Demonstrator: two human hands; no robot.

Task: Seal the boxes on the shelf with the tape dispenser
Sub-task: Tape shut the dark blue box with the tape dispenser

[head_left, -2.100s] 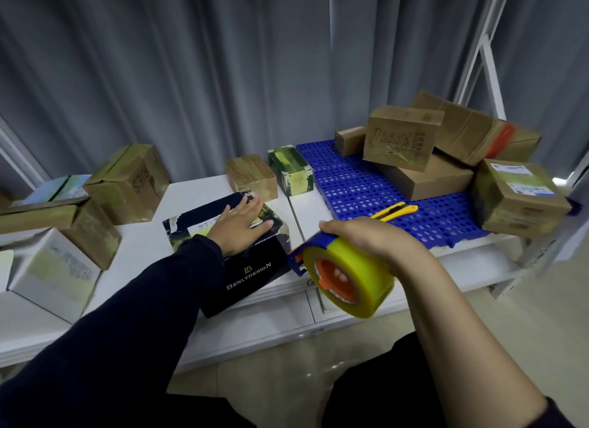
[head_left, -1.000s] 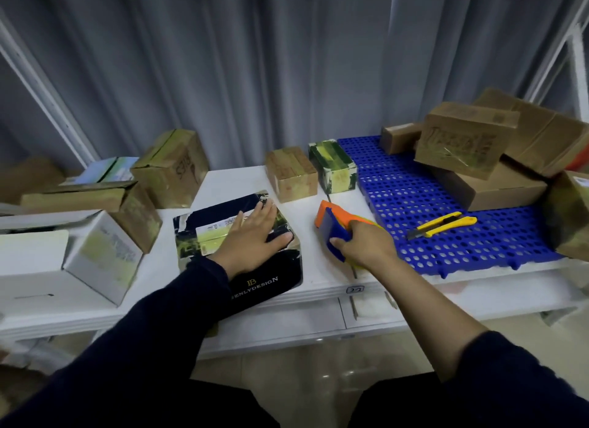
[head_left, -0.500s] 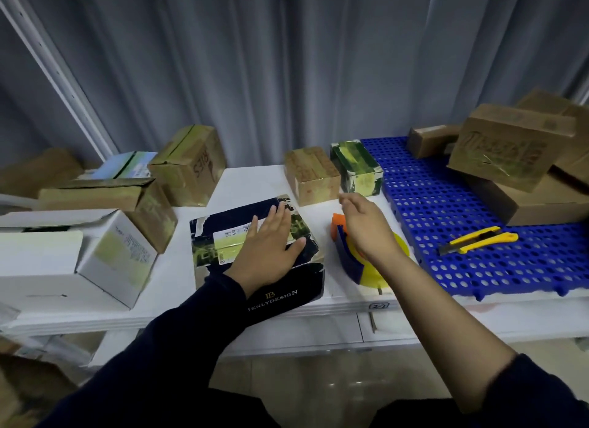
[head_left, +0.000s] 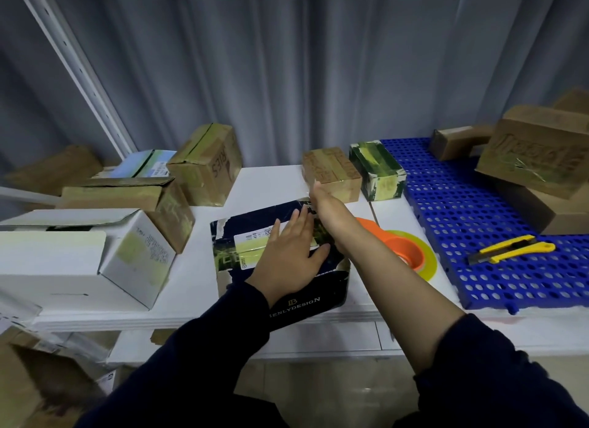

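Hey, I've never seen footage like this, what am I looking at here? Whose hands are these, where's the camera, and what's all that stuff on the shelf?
There is no machine here. A person works with bare hands, and the one camera sits on their head, looking forward and down. The left hand lies flat on a dark box on the white shelf. The right hand reaches to that box's far edge and holds nothing that shows. The tape dispenser lies on the shelf to the right of the box, unheld. A yellow knife lies on a blue mat. Cardboard boxes stand around.
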